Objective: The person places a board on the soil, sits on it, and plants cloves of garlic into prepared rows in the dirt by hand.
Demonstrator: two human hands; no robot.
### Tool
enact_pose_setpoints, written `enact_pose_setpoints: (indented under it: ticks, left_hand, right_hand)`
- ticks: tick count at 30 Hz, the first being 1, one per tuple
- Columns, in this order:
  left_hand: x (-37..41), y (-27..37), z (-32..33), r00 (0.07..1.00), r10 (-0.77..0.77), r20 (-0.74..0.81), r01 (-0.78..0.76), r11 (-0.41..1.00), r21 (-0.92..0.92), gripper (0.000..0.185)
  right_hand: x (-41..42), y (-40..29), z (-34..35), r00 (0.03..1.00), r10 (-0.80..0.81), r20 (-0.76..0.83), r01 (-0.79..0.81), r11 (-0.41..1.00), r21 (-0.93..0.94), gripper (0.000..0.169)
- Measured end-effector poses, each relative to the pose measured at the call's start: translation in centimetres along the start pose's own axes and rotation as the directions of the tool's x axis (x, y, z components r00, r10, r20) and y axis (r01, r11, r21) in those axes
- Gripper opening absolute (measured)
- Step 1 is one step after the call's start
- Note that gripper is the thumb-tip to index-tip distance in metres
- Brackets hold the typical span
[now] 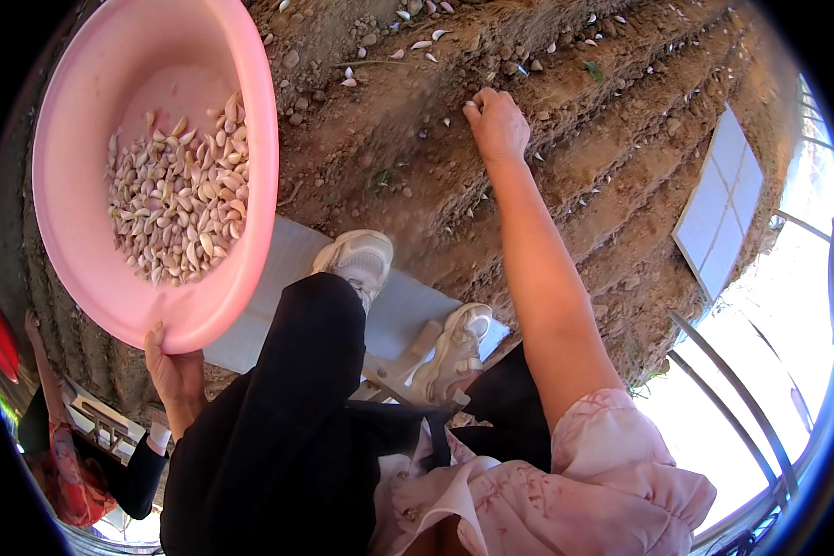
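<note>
My left hand (pixel 174 368) grips the lower rim of a pink plastic basin (pixel 264 153), thumb on the inner side. Many loose garlic cloves (pixel 181 201) lie heaped in the basin. My right hand (pixel 498 125) is over the furrowed brown soil (pixel 382 146), its fingertips pinched on a garlic clove (pixel 470 104). Other pale cloves, such as one garlic clove (pixel 421 44), are scattered on the soil and along the furrows above and right of this hand.
My shoes rest on a pale board (pixel 403 299), beside a low wooden stool (pixel 389 375). A tiled panel (pixel 723 201) lies on the soil at right, near curved bars (pixel 737 396). Another person (pixel 76 472) sits at lower left, by a red container (pixel 0 340).
</note>
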State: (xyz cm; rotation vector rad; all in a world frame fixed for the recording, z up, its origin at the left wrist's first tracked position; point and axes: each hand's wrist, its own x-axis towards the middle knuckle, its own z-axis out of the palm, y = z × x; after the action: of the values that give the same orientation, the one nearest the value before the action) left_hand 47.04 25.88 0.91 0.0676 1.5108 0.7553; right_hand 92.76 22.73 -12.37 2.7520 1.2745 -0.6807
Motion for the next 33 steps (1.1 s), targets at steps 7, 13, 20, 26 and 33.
enact_pose_setpoints:
  ticks: [7,13,20,26,33]
  left_hand:
    - [0.4,0.1,0.7,1.0,0.016,0.019,-0.016,1.0,-0.005,0.044]
    - [-0.1,0.1,0.6,1.0,0.02,0.021,-0.02,1.0,0.006,0.046]
    - [0.0,-0.2,1.2,1.0,0.008,0.027,-0.008,1.0,0.006,0.049]
    - [-0.3,0.1,1.6,1.0,0.027,0.015,-0.027,0.999,0.033,0.049]
    - [-0.5,-0.8,2.2,0.998,0.052,-0.044,-0.051,0.998,0.032,0.047]
  right_hand:
    - [1.9,0.1,0.9,0.999,-0.011,0.04,0.016,0.993,-0.115,0.017]
    - [0.8,1.9,-0.6,0.986,0.05,-0.158,-0.043,0.998,0.051,0.016]
    - [2.8,2.4,0.7,0.994,0.048,-0.098,-0.043,0.998,0.048,0.018]
    - [3.5,1.4,-0.9,0.994,0.065,0.082,-0.06,0.996,-0.06,0.018]
    - [5.2,1.4,-2.9,0.969,0.117,0.219,-0.087,0.986,-0.144,0.018]
